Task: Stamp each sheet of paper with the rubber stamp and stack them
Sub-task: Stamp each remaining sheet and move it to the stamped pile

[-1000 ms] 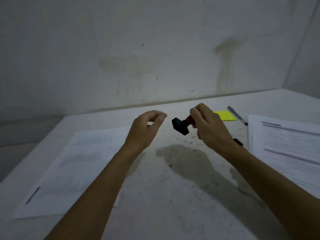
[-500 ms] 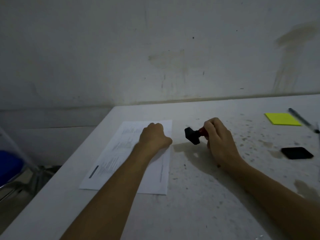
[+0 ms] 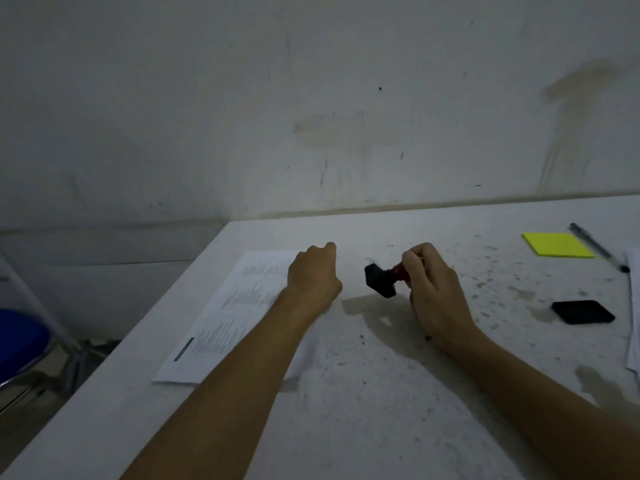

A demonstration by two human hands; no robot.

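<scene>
A printed sheet of paper lies on the left part of the white table. My left hand rests on the sheet's far right corner with its fingers bent; the fingertips are hidden behind the hand. To its right, my right hand grips the red handle of the rubber stamp. The stamp is held on its side a little above the table, its black base pointing left toward the sheet. A black ink pad lies at the right.
A yellow sticky-note pad and a pen lie at the far right, and the edge of more paper sheets shows at the right border. A blue chair stands left of the table. A wall runs behind.
My view has swung left, so the left sheet is now central. My left hand dropped from mid-air onto the sheet's far corner. The right hand still holds the stamp.
</scene>
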